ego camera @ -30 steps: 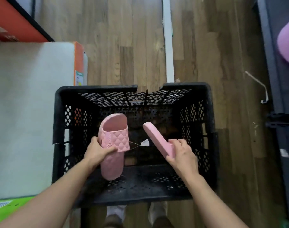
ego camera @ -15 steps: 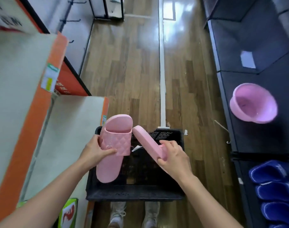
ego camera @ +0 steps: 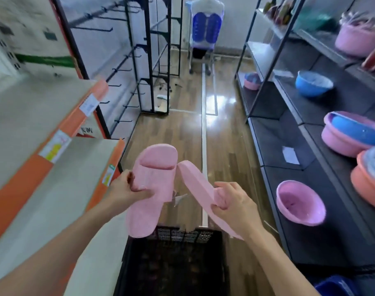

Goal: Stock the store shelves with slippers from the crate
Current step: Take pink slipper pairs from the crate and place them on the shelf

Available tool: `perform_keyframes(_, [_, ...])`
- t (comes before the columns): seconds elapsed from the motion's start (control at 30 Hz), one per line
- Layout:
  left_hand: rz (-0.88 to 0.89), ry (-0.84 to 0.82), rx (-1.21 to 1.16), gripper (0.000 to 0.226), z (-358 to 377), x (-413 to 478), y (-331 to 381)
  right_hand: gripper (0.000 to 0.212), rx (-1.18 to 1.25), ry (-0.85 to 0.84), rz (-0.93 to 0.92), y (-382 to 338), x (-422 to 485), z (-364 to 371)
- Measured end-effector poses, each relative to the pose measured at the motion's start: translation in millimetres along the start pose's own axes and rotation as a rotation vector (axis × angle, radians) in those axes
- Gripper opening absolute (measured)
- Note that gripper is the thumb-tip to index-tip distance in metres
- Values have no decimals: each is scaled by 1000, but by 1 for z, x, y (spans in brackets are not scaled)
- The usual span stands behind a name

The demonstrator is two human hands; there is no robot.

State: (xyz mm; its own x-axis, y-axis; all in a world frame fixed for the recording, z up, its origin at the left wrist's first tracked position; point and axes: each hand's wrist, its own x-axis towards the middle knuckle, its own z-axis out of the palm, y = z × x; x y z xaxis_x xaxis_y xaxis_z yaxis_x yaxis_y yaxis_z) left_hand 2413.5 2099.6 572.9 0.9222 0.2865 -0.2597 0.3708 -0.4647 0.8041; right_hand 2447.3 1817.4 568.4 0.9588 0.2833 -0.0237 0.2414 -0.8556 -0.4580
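Note:
Two pink slippers are held up above the black mesh crate (ego camera: 173,261), which stands on the floor at the bottom centre. My left hand (ego camera: 127,190) grips the left slipper (ego camera: 150,189) by the side of its strap, sole end hanging down. My right hand (ego camera: 233,204) pinches the right slipper (ego camera: 195,184), seen edge-on and tilted toward the left one. A thin tie with a small tag (ego camera: 180,198) links the pair. The crate's inside is dark; I cannot tell what lies in it.
Orange-edged pale shelves (ego camera: 54,159) run along the left. Dark shelves (ego camera: 306,159) on the right carry pink basins (ego camera: 299,202), a blue bowl (ego camera: 313,83) and stacked basins (ego camera: 351,133). Black hook racks (ego camera: 152,60) stand further down the wooden aisle (ego camera: 182,129).
Both hands lifted the pink slippers up out of the crate. The view tilted up from the crate to the aisle and shelves.

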Motion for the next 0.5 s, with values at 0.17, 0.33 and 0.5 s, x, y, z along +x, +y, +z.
perform_keyframes(0.17, [157, 44, 2, 95, -36, -17, 58, 56, 19, 133, -68, -17, -7, -70])
perform_keyframes(0.33, [261, 76, -96, 59, -49, -51, 116, 53, 38, 243, -117, -26, -21, -129])
perform_keyframes(0.5, [399, 98, -159, 54, -45, -78, 163, 64, 39, 371, -140, -28, -45, -177])
